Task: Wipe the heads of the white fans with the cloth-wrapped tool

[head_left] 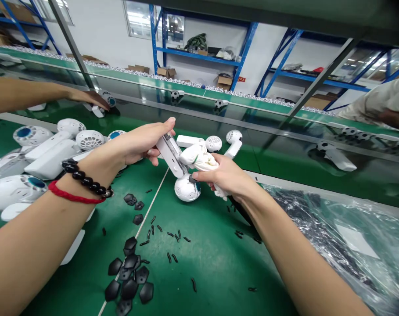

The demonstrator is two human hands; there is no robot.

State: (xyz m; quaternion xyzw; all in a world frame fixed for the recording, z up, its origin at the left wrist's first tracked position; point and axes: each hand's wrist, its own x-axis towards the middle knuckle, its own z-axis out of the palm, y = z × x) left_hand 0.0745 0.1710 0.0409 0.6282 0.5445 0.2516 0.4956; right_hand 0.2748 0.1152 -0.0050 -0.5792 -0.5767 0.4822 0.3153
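A white handheld fan (pixel 188 188), with a round ball-shaped head and a flat handle, is tilted with its head low over the green table. My left hand (pixel 149 139) grips the upper end of its handle. Bunched in my right hand (pixel 227 174) is a white cloth (pixel 201 158), and my right thumb presses a small dark piece at the fan's head. The piece is mostly hidden, so its shape cannot be told. Behind my hands lie two more white fans (pixel 213 143), (pixel 234 137). Black pentagon pieces (pixel 129 289) lie nearer me on the table.
Many white fans (pixel 48 151) crowd the left side. Small black curved pieces (pixel 174 258) are scattered mid-table. At right lies a clear plastic bag (pixel 321 232) of dark parts. A conveyor (pixel 271 145) carries fans beyond. Another person's hand (pixel 90 98) touches a fan at far left.
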